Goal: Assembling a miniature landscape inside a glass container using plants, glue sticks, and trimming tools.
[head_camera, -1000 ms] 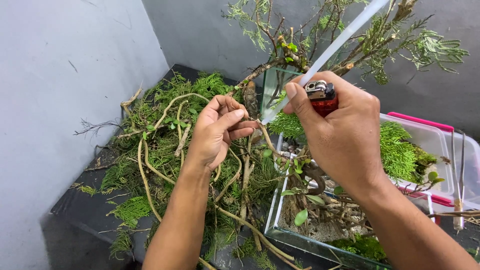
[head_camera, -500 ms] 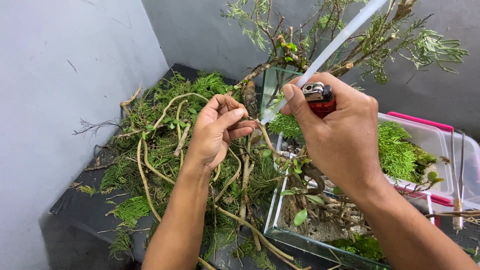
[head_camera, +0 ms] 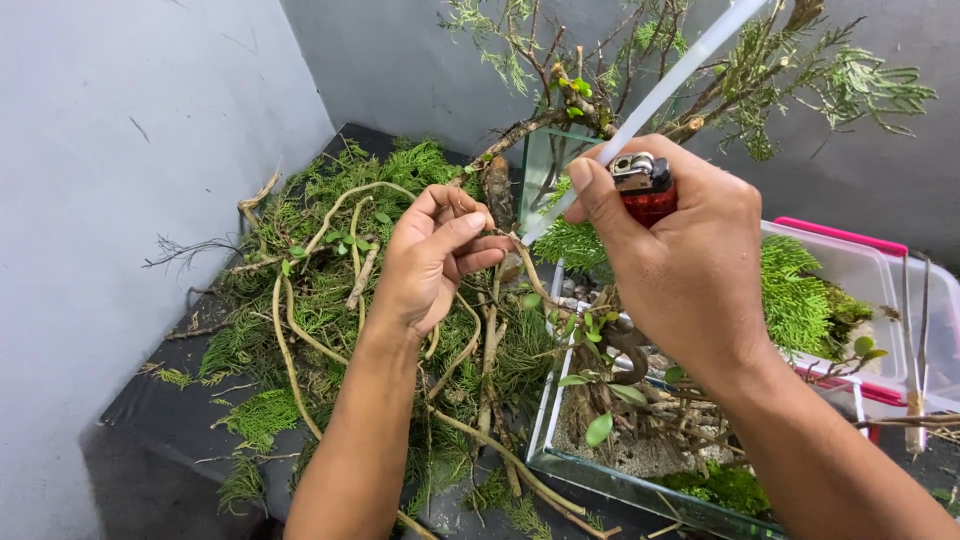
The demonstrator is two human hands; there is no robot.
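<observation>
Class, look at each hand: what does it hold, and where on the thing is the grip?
The right hand grips a red lighter around its body. The left hand pinches a thin twig near its end.

Right hand (head_camera: 690,265) with red lighter (head_camera: 648,190) shifted slightly left toward left hand (head_camera: 430,260); thumb straighter.

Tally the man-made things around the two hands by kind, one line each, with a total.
Red lighter, in the right hand: 1
White stick, in the same hand: 1
Glass tank: 1
Clear plastic tub with pink rim: 1
Total: 4
The left hand pinches only a thin twig.
</observation>
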